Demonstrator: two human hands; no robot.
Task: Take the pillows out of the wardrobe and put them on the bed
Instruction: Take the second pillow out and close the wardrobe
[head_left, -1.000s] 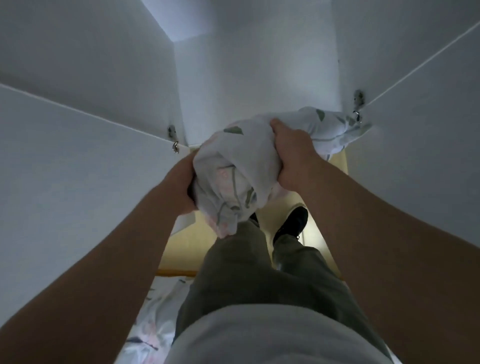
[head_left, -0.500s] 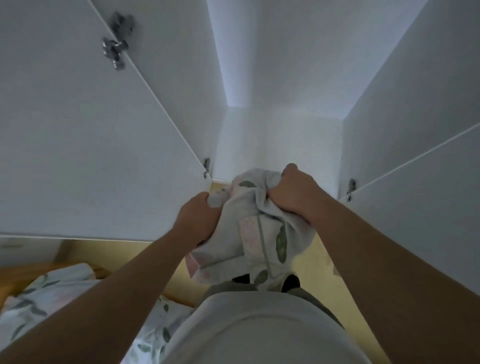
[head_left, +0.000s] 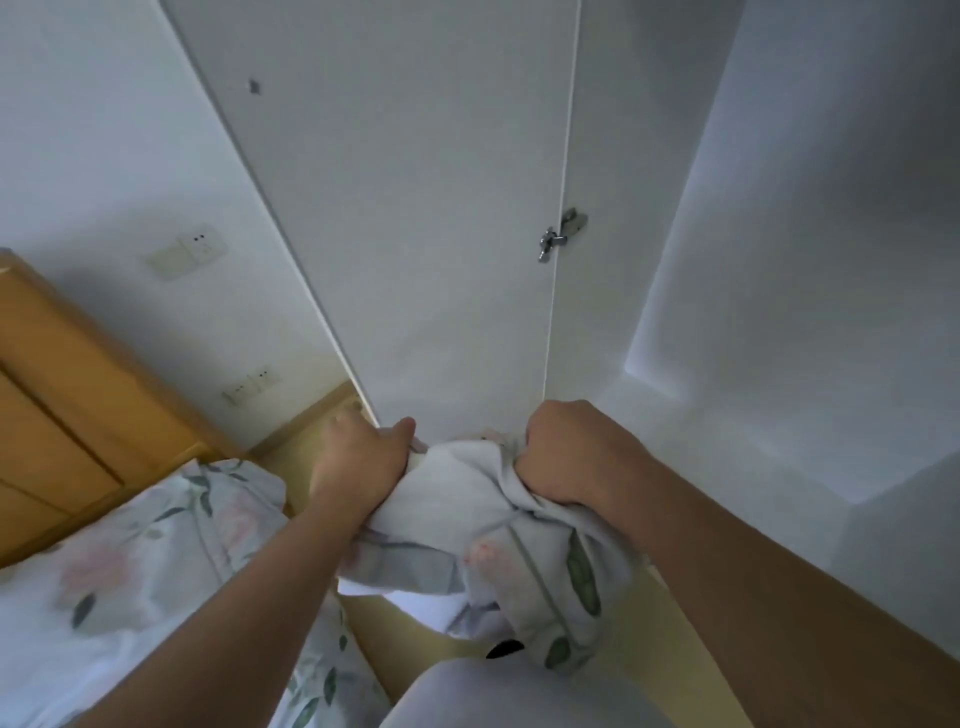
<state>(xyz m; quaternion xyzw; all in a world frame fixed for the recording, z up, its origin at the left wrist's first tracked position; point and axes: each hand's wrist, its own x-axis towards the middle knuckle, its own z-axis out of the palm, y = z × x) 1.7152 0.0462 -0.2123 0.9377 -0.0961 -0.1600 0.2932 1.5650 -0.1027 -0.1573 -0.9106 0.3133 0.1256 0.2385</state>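
Nearest the camera: a pale shirt front (head_left: 519, 696) at the bottom edge; a dark shoe tip (head_left: 503, 649) just above it, over yellowish floor (head_left: 415, 639).

Two bare forearms reach forward from the lower corners; left hand (head_left: 363, 467) and right hand (head_left: 566, 457) each closed into a fist; grip of both clamped on bunched fabric of the pillow (head_left: 498, 551); left grip on its left upper edge, right grip on its right upper edge.

Pillow: white cover with green leaves and faint pink flowers; crumpled and hanging below the two hands, held in the air in front of the body; clear of the floor; to the right of the bed and not resting on it; just in front of the wardrobe's lower edge.

Bed (head_left: 104, 587): lower left; covered in bedding of the same floral print; its near corner passes under the left forearm.

Headboard (head_left: 57, 415): orange-brown wood, panelled, at the far left behind the bedding.

Wardrobe door (head_left: 415, 234): white, standing open, centre of view; metal hinge (head_left: 561, 236) at its right edge; a small dark mark near its top.

Wardrobe interior (head_left: 779, 312): white panels to the right, lit along one seam.

Wall (head_left: 104, 130): white, far left; two pale switch or socket plates, one (head_left: 187, 252) higher, one (head_left: 252, 382) lower near the skirting.
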